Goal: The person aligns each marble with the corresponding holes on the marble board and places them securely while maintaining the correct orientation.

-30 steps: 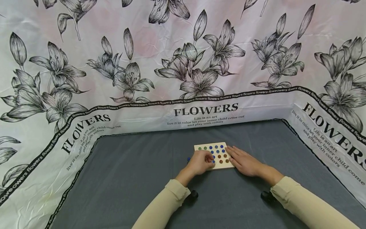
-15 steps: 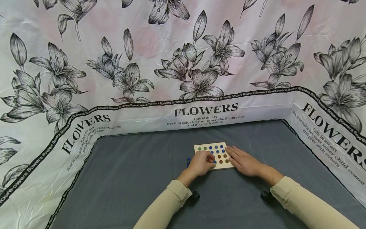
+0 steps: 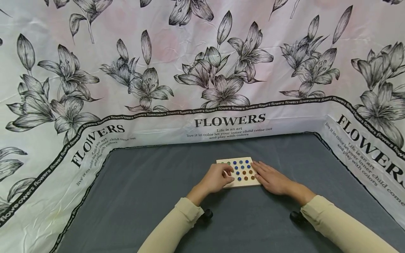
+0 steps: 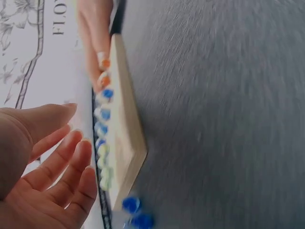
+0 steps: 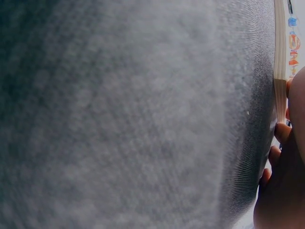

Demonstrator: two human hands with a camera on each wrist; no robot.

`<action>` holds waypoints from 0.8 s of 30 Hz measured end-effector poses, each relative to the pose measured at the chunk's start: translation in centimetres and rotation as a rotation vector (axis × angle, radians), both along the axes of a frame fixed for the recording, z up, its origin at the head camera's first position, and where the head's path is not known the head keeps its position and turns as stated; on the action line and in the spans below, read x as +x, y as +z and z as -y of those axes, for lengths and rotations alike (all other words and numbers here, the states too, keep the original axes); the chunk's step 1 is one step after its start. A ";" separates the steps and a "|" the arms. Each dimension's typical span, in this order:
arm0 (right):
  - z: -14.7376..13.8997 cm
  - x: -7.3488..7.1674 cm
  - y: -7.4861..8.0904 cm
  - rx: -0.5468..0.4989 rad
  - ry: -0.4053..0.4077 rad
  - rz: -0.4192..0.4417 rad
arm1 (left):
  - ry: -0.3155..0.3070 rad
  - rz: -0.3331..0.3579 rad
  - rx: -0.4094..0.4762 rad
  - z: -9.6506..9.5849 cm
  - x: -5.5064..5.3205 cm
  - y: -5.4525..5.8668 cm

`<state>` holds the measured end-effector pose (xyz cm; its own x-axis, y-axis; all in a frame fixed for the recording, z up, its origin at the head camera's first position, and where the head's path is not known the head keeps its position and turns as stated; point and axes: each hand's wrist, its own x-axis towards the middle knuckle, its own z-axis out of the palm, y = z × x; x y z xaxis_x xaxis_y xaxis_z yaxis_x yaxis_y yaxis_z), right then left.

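Observation:
A flat light-wood board (image 3: 250, 183) lies on the grey cloth, with rows of small round glass-like marbles on it: blue ones (image 3: 239, 179), orange-brown ones (image 3: 246, 178) and, towards the left, green ones (image 4: 103, 167). Over the board's left part hovers my left hand (image 3: 216, 179), thumb and fingers apart with nothing between them (image 4: 52, 176). My right hand (image 3: 273, 180) lies with straight fingers along the right edge; its fingertips touch the board in the right wrist view. Two loose blue marbles (image 4: 140, 221) sit beside the board's near corner, hidden behind my left hand in the head view.
Dark grey cloth (image 3: 142, 196) covers the table. A white flower-print curtain (image 3: 152, 130) rises at the back and both sides. Under each wrist shows a black rounded object (image 3: 207, 214).
My left hand has let go of a blue marble, which sits in the front row, and has drawn back to the left. My right hand stays at the board's edge.

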<state>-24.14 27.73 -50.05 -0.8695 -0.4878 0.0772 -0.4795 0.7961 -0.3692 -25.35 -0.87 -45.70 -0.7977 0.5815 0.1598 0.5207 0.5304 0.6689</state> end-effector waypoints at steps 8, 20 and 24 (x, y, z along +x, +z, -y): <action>-0.1 -0.1 -0.1 0.015 -0.009 0.019 | 0.057 0.008 0.038 3.5 -0.7 0.9; -0.2 -0.1 0.0 0.027 -0.014 0.019 | 0.124 0.032 0.022 7.3 -1.8 -0.3; -0.1 0.0 -0.1 0.022 -0.011 0.015 | 0.128 0.039 0.007 7.7 -2.1 -1.0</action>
